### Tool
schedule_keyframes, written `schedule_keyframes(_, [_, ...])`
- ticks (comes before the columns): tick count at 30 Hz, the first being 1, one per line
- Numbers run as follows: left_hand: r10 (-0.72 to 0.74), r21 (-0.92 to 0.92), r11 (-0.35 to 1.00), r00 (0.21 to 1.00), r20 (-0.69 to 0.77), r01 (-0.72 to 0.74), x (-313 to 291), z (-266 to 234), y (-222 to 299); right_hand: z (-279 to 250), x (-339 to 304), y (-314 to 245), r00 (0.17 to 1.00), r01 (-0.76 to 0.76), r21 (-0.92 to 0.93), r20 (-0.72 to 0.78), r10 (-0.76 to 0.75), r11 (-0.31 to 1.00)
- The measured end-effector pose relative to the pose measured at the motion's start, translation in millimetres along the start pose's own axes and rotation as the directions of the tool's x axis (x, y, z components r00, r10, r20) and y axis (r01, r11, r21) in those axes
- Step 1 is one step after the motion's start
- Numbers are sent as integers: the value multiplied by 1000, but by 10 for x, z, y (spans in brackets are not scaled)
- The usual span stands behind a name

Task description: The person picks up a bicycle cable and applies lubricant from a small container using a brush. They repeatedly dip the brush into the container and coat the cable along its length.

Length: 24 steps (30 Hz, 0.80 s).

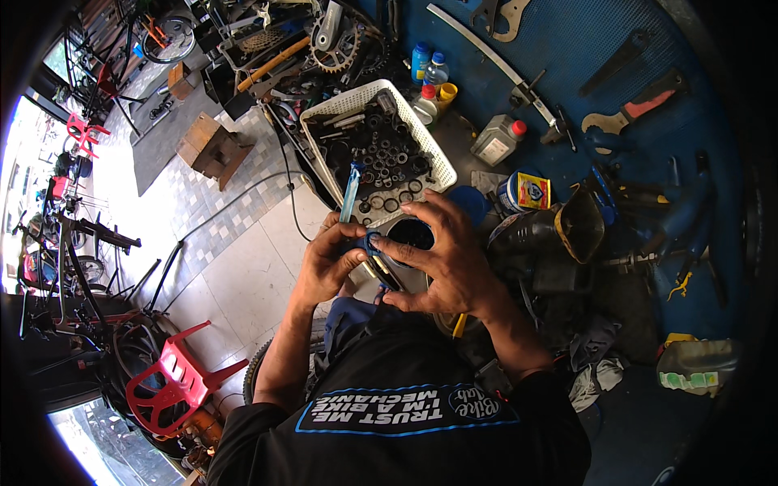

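Observation:
My left hand (pixel 326 263) is closed, with thumb and fingers pinching a small dark blue ring-shaped part (pixel 372 243). A slim light-blue tool (pixel 350 198) with a darker end sticks up from the same hand; its kind is unclear. Across from it, my right hand (pixel 450 255) has its fingers spread, one fingertip touching the blue part. Beneath the right fingers sits a round container (pixel 412 233) with dark contents, partly covered. Just beyond both hands, a white perforated basket (pixel 446 166) holds many loose rings, bearings and other small dark parts (pixel 389 154).
To the right, a grey bottle with a red cap (pixel 498 139), a blue tub (pixel 509 194) and a cut-open container (pixel 580 223) stand near the blue tool panel (pixel 567 49). A red plastic chair (pixel 182 377) and wooden block (pixel 212 150) are on the left.

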<state>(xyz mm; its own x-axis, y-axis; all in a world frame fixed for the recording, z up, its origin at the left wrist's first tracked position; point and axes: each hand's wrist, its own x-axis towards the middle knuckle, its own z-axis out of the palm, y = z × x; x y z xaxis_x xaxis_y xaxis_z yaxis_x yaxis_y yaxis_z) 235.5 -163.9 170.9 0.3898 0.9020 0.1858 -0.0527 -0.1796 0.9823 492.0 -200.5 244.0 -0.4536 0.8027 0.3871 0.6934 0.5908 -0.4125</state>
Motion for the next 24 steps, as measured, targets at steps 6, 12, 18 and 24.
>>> schedule_keyframes(6, [7, 55, 998, 1000, -11, -7, 7, -4, 24, -10, 27, -11, 1000, 7, -33, 14, -6, 999])
schedule_keyframes(12, [6, 122, 993, 1000, -5, -6, 0, -41, 20, -42, 69, -12, 999, 15, -39, 51, -13, 999])
schedule_keyframes(18, [7, 105, 994, 999, -47, -2, 16, -18, -7, -56, 48, 39, 998, 37, 47, 54, -39, 998])
schedule_keyframes(24, [44, 148, 988, 998, -55, -35, 35, -28, -38, -113, -32, 82, 999, 14, 147, 47, -21, 989])
